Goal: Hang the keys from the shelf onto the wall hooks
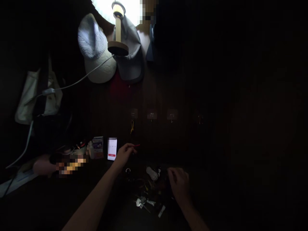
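Observation:
My left hand (126, 152) is raised over the far part of the dark tabletop, its fingers pinched on a small, thin red thing (137, 145). The red thing may be a cord or strip; its kind is too small to tell. Lower on the right, my right hand (179, 180) is curled close above the table, and whatever its fingers hold is lost in the dark. Between the hands lie a grey-white fob-like thing (152, 173), a metal ring (128, 170) and several keys (138, 202). A small pale tag (161, 211) lies nearest me.
Clear hooks line the dark wall, one (151, 115) bare and another with a yellow loop (132, 126). A lit phone (112, 150) stands beside a small box (98, 147). Above hang a white cap (93, 51), a grey cap (131, 61) and a lamp (118, 30) with its cable.

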### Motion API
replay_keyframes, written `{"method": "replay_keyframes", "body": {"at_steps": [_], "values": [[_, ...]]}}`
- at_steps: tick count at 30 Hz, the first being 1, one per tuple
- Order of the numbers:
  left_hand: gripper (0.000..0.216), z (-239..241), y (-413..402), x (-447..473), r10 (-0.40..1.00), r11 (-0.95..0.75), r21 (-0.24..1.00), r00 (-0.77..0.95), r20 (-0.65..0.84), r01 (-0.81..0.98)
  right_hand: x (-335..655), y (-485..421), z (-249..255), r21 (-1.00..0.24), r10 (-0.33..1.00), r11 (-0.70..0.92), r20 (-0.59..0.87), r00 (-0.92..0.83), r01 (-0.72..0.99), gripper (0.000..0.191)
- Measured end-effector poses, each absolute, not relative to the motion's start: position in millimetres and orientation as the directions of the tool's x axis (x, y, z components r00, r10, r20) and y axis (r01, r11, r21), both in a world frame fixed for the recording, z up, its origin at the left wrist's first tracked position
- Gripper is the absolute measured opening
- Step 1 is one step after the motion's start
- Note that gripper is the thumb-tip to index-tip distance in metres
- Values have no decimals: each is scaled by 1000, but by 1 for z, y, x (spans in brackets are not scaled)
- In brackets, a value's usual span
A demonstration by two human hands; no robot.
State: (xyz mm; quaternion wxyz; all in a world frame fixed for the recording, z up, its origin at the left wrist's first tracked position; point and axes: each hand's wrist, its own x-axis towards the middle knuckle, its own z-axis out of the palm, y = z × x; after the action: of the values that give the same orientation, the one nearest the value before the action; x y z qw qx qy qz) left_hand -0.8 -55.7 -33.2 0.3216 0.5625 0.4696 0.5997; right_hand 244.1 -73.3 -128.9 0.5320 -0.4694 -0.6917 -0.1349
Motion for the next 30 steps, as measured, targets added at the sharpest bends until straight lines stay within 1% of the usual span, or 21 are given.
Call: {"method": "replay_keyframes", "body": {"at_steps": [4, 6, 8, 10, 12, 16, 18, 23, 30], "values": [[29, -21, -50, -8, 912, -363, 926, -167, 376, 101, 257, -75, -117, -283, 583, 530, 806, -101, 799, 25], [30, -16, -45, -8, 917, -343, 936, -186, 352, 79, 270, -74, -117, -262, 623, 537, 764, -168, 802, 22], [31, -11, -39, -8, 916, -335, 941, -217, 338, 50, 287, -73, -124, -248, 638, 532, 746, -190, 810, 22], [33, -5, -32, -8, 908, -344, 939, -246, 338, 21, 305, -69, -135, -253, 642, 496, 750, -155, 831, 24], [34, 3, -23, -8, 896, -362, 932, -276, 348, 2, 321, -64, -147, -278, 630, 447, 773, -78, 850, 27], [33, 20, -2, -11, 859, -401, 916, -352, 371, -11, 339, -56, -166, -387, 611, 353, 785, 104, 852, 33], [32, 28, 10, -12, 841, -418, 908, -386, 380, -18, 342, -53, -169, -425, 615, 331, 774, 150, 842, 35], [33, 41, 37, -13, 834, -414, 909, -415, 364, -35, 340, -51, -171, -419, 634, 343, 763, 122, 841, 34], [40, 45, 57, -11, 856, -362, 929, -423, 296, -82, 339, -54, -169, -401, 664, 316, 741, 102, 860, 33]]}}
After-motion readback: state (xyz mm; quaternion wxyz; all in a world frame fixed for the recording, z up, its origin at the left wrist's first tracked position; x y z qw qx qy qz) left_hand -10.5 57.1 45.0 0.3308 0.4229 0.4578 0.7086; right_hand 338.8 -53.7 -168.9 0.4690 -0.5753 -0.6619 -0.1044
